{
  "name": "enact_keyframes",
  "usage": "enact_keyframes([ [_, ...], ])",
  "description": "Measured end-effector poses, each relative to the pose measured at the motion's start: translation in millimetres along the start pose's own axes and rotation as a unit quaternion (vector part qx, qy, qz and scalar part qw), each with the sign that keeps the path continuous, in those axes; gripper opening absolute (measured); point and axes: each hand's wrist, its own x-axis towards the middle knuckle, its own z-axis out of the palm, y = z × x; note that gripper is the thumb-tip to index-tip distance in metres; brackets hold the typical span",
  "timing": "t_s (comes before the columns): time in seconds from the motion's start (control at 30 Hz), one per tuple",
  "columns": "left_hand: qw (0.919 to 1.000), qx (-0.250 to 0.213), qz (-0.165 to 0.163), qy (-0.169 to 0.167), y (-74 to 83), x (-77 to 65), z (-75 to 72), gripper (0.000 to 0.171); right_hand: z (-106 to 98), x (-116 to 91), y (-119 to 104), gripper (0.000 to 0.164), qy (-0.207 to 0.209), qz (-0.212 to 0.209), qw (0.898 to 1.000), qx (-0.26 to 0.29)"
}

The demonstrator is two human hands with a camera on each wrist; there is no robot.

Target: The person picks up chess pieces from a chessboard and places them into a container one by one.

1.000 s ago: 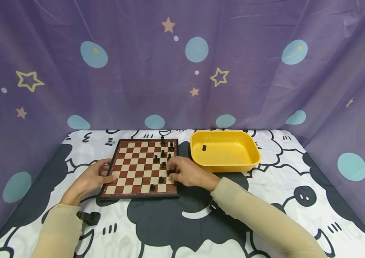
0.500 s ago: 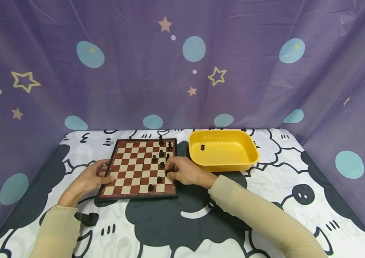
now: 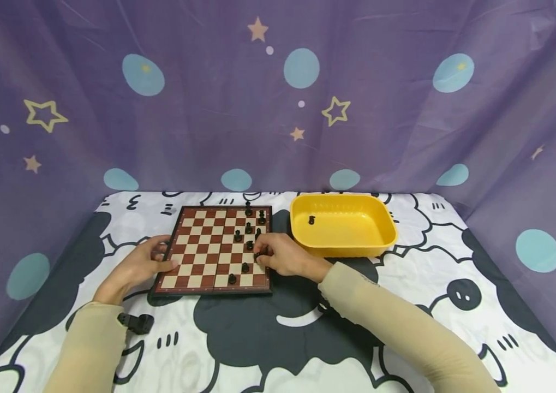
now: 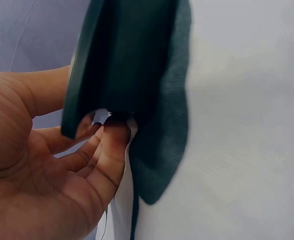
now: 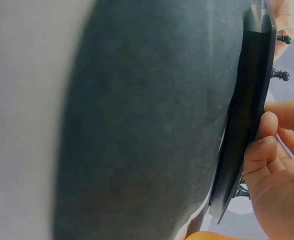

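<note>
A folding chessboard with red and cream squares lies on the cloth, black chess pieces standing on its right half. My left hand grips the board's left edge, thumb on top and fingers tucked beneath; the left wrist view shows this hand around the dark edge. At the right edge my right hand pinches a small black chess piece, mostly hidden by the fingers. A black pawn and another pawn stand nearer the front. The right wrist view has that hand beside the board's side.
Just right of the board sits a yellow tray with a small black piece inside. A cartoon-print cloth covers the table, and a purple curtain hangs behind. A black wrist camera is strapped near the left sleeve.
The head view has shifted slightly. Against the board, both hands stay almost in place; the black piece between the right fingers shows a little more clearly now.
</note>
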Motion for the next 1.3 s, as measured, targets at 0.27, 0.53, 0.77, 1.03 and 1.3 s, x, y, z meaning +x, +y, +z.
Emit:
enact_keyframes([
  [0.27,1.0000,0.006,0.004,0.003,0.0,1.6,0.4,0.088,-1,1,0,0.008,-0.001,0.005,1.000,0.000],
  [0.53,1.0000,0.004,-0.004,0.002,0.3,-0.1,-0.1,0.088,-1,1,0,0.008,-0.001,0.005,1.000,-0.003],
  [0.77,1.0000,0.005,-0.007,0.005,3.1,-0.6,0.8,0.086,-1,0,-1,0.010,0.001,0.004,1.000,0.000],
  [1.03,0.9998,0.011,-0.015,0.004,2.9,-0.2,0.2,0.087,-6,-2,-5,0.008,0.007,0.001,1.000,-0.005],
  [1.3,0.9998,0.000,-0.018,-0.002,3.4,0.4,1.2,0.090,-13,-8,-9,0.012,0.024,-0.009,1.000,-0.012],
])
